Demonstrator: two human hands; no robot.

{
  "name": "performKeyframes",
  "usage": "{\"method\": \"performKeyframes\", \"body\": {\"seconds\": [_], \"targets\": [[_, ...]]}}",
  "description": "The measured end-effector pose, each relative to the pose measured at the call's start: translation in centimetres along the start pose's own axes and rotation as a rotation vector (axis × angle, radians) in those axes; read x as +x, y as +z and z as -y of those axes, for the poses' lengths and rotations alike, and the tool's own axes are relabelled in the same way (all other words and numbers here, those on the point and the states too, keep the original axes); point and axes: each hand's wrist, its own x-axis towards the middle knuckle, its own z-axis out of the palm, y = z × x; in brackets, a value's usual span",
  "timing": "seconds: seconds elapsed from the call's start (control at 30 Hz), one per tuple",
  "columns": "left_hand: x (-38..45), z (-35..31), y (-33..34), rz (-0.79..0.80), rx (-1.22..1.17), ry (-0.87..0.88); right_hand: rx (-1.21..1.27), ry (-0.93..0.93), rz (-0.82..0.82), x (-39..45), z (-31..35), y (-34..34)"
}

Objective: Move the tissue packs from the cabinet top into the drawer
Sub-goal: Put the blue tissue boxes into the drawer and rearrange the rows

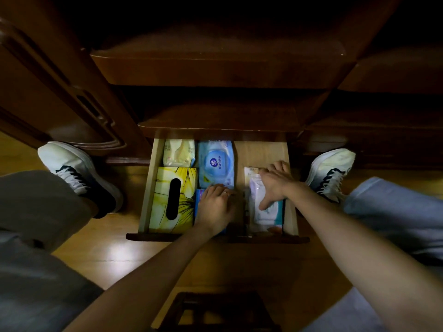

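The low wooden drawer (146, 188) is pulled out and holds several tissue packs. A yellow tissue box (167, 212) lies at its left, a pale yellow pack (178, 153) behind it, and a blue wipes pack (217, 164) in the middle. My left hand (215, 206) rests flat on a small blue pack (198, 200) near the drawer's front. My right hand (275, 184) presses on a white and teal pack (266, 212) at the right side, fingers spread over it. The cabinet top (215, 51) above is dark, and no pack shows on it.
Dark wooden cabinet doors stand to the left (60, 92) and right (383, 130). My two white shoes (79, 173) (330, 173) rest on the wooden floor beside the drawer. A dark wooden stool (215, 312) sits below between my arms.
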Motion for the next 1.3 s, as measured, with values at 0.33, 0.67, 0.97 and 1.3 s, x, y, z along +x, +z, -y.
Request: {"method": "performKeyframes", "body": {"seconds": [0.33,0.67,0.97,1.3], "targets": [[1.7,-2.7,-0.6,0.347,-0.789,-0.34,0.476,-0.164,0.117,-1.0,-1.5,-5.1],[2.9,0.2,-4.5,0.283,-1.257,-0.588,1.132,-0.066,-0.256,-0.2,2.0,-6.3],[4.5,1.9,-4.7,0.313,-1.011,-0.626,1.843,0.036,0.184,2.0,7.1,-0.5],[1.9,10.1,-8.5,-0.313,-0.094,-0.623,1.886,0.182,0.041,9.3,9.2,-3.3]]}}
